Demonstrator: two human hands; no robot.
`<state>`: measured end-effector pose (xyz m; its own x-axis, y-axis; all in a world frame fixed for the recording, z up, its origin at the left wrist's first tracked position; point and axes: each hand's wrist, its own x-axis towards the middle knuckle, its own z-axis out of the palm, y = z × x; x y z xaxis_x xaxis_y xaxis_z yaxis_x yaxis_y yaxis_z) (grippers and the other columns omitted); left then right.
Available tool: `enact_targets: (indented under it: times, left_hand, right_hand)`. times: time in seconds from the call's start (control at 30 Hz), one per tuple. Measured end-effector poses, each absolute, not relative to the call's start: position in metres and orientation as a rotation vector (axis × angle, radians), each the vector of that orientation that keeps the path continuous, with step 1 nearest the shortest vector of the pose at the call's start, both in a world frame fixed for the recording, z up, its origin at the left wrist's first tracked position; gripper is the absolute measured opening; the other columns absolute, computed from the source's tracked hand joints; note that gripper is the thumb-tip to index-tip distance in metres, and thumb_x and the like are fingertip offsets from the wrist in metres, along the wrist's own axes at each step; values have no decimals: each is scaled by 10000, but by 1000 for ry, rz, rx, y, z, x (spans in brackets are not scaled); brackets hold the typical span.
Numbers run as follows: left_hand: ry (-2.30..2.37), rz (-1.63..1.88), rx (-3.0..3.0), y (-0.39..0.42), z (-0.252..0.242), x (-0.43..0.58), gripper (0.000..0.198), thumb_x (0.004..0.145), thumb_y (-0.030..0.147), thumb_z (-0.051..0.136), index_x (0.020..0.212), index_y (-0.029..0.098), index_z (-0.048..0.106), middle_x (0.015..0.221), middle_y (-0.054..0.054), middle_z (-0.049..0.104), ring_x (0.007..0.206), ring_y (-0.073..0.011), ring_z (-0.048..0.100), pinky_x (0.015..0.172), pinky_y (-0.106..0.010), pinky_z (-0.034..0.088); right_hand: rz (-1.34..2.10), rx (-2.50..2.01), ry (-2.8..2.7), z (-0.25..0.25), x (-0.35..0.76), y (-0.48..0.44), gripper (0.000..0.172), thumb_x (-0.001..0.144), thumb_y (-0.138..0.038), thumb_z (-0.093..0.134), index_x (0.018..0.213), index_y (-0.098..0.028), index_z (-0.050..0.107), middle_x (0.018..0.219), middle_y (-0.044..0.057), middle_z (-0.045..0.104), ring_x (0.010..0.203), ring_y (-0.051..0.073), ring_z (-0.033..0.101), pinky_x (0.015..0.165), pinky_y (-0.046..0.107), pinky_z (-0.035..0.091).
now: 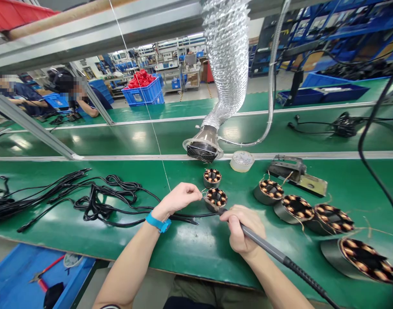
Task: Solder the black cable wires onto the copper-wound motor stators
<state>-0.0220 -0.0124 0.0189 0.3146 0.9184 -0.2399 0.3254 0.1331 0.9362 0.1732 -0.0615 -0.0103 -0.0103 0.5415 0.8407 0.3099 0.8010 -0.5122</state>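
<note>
My right hand (244, 227) is wrapped round a soldering iron (265, 245), its tip against the near side of a small motor stator (217, 198) with copper windings. On the stator's left, my left hand (180, 198) is closed in a pinch at the end of a thin solder wire (156, 139) that runs down from overhead. Fine lead ends show by the fingertips, too small to tell apart. Just behind stands another stator (212, 177). Black cables (119, 210) lie to the left, and one runs with bared ends under my left wrist towards the stator.
Several more stators (293, 209) with loose leads stand on the right, before a metal soldering iron stand (299, 174). A fume duct (224, 64) hangs over the bench, beside a tape roll (242, 161). Pliers (46, 270) lie in a blue tray at lower left. Two people sit far left.
</note>
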Motion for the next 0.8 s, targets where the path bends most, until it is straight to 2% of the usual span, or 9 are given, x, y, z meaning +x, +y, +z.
enact_targets:
  times: [0.13,0.27,0.53,0.8]
  left_hand:
    - [1242,655,1428,-13,20,-21,206,740,342,609,693,142,633,527,64,422,483,-67,271,490,-231,221]
    - [1235,672,1458,-12,18,-22,215,743,341,610,688,135,637,589,43,479,532,-78,325,518,-231,242]
    - [1224,695,1479,-12,16,-22,226,739,347,610,686,130,641,630,24,531,600,-101,402,588,-241,298]
    - [1232,685,1512,-10,14,-23,231,749,346,587,707,126,644,681,5,575,651,-119,451,623,-243,327]
  right_hand:
    - [220,-693,-1617,-12,173,-61,210,829,-73,466,738,-202,605,610,-19,628,490,117,530,525,285,437]
    - [244,-704,-1608,-13,173,-61,211,840,-76,470,738,-198,610,611,-20,629,499,115,543,525,277,434]
    - [354,-773,-1480,-26,176,-62,219,865,-123,480,745,-203,644,613,-1,636,529,152,593,601,325,509]
    - [359,-769,-1459,-29,176,-62,224,868,-144,487,719,-199,645,586,-5,614,512,147,576,583,319,503]
